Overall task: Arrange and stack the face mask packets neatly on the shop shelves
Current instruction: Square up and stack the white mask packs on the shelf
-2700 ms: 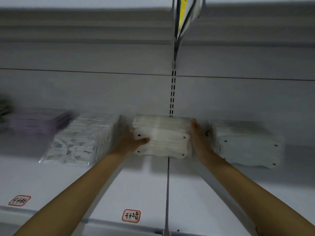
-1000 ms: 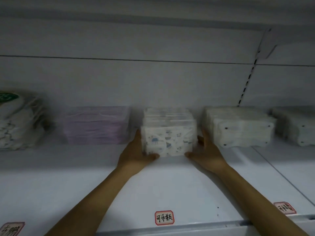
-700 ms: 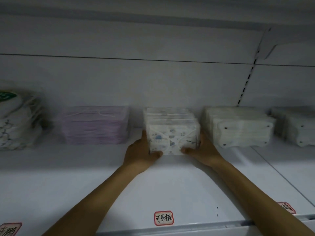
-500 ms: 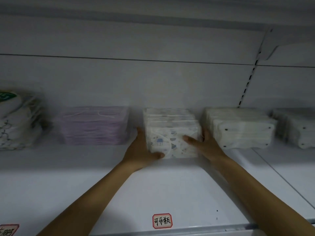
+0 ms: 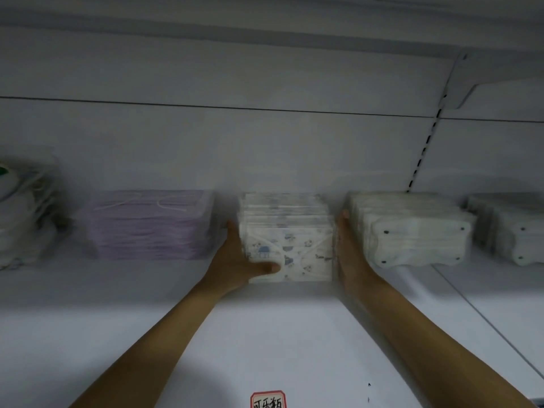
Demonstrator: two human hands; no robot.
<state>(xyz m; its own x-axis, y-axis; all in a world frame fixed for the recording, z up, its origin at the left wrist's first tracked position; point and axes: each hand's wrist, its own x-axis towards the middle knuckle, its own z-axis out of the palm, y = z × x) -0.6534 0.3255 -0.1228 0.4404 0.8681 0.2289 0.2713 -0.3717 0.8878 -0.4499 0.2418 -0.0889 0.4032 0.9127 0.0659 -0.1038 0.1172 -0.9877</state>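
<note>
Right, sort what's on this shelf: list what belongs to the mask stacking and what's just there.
Job:
patterned mask stack, held between left hand and right hand
purple mask stack
white mask stack
far white stack
loose masks at far left

Just there:
red label
shelf

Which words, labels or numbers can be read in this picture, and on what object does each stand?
"可乐瓶", partly cut off by the frame edge: red-bordered white sticker on the front of the white shop shelf.
Green mark on the white bundle at far left: too blurred to read.
Blue-printed white face mask packets between the left hand and right hand: pictures only, no legible text.
</note>
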